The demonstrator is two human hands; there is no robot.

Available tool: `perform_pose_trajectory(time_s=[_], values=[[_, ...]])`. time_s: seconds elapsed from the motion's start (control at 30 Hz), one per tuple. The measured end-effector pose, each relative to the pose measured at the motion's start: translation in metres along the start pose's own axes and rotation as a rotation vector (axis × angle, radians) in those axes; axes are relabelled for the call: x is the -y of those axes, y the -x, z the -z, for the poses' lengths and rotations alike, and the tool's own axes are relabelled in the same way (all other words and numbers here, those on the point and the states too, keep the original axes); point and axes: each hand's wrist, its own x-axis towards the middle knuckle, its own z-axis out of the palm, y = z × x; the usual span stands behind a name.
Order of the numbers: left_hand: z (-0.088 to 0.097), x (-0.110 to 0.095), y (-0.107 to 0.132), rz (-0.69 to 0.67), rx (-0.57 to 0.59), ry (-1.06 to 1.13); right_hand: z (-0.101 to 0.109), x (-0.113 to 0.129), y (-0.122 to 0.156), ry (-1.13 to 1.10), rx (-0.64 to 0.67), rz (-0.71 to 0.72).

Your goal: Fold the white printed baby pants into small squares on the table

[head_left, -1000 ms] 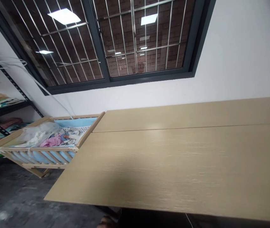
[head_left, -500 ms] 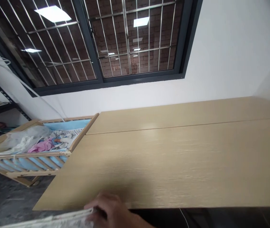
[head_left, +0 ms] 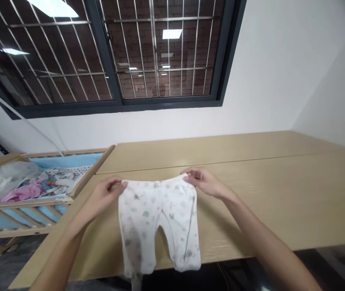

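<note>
A pair of small white baby trousers [head_left: 157, 220] with a faint print is spread over the light wooden table [head_left: 269, 194]. Its two legs hang toward the table's near edge. My left hand [head_left: 106, 195] pinches the left end of the waistband. My right hand [head_left: 204, 182] pinches the right end. The waistband is stretched between both hands, a little above the tabletop.
A wooden cot [head_left: 36, 178] with blue lining and a heap of baby clothes stands against the table's left side. A barred window [head_left: 108, 52] fills the wall behind. A white wall meets the table at the back and right. Dark floor lies below on the left.
Both hands have come into view from below and now hold the trousers over the table. Half a second ago only one hand with white cloth showed at the bottom edge. The view has shifted right.
</note>
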Motion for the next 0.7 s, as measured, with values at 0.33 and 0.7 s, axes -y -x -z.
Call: perform_pose_trajectory(time_s=[0.33,0.7], values=[[-0.099,0.041,-0.131,0.167,0.199,-0.26,0.025,-0.098,-0.123,0.538,-0.139,-0.06],[-0.131,0.02,-0.135,0.268,0.158,-0.47,0.018,-0.168,-0.174,0.74,-0.127,-0.092]])
